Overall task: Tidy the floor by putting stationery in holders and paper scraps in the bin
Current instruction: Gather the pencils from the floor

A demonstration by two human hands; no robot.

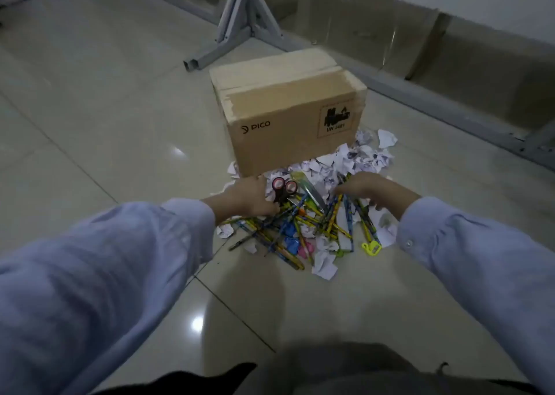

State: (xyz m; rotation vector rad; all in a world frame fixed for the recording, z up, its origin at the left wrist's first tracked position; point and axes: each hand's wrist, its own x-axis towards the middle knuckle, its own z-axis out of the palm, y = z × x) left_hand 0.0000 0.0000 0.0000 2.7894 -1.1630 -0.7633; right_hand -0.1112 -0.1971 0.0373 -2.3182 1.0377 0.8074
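A heap of colourful pencils and torn white paper scraps lies on the tiled floor in front of a shut cardboard box. My left hand rests at the heap's left edge, its fingers closed around red-handled scissors. My right hand hovers over the right part of the heap, fingers spread and touching pencils there. A clear ruler lies between the hands. A yellow sharpener sits at the heap's right front. No holder or bin is in view.
A grey metal frame leg stands behind the box, with a grey rail running along the right. Bare glossy floor tiles stretch to the left and in front. My dark trousers fill the bottom edge.
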